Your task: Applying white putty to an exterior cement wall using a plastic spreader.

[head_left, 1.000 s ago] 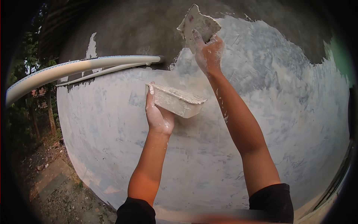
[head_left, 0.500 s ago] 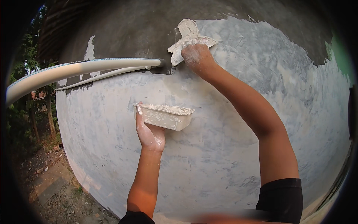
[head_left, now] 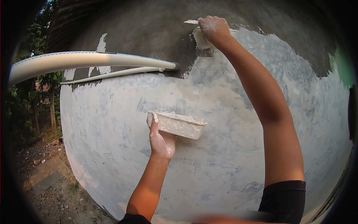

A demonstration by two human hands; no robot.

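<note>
My left hand (head_left: 162,143) is closed on a cream rectangular plastic tray (head_left: 179,127) smeared with white paste, held before the wall's middle with the thumb over its rim. My right hand (head_left: 213,28) is raised high, its fingers curled round a paste-covered spreader (head_left: 192,21), mostly hidden behind the hand. The spreader is at the upper wall (head_left: 167,26), where bare dark cement meets pale, patchy coating. Fresh white paste shows below my right hand, and both hands are speckled with white.
Two white pipes (head_left: 74,61) run from the left into the wall above the tray. Trees (head_left: 37,112) and rubble-strewn ground (head_left: 50,183) lie beyond the wall's left. A green painted patch (head_left: 341,63) is at the far right, and dark roofing (head_left: 65,20) is at the upper left.
My right hand moved down half a second ago, then up and rightward, turning the spreader against the wall. My left hand and tray lowered from a second ago and have since shifted right.
</note>
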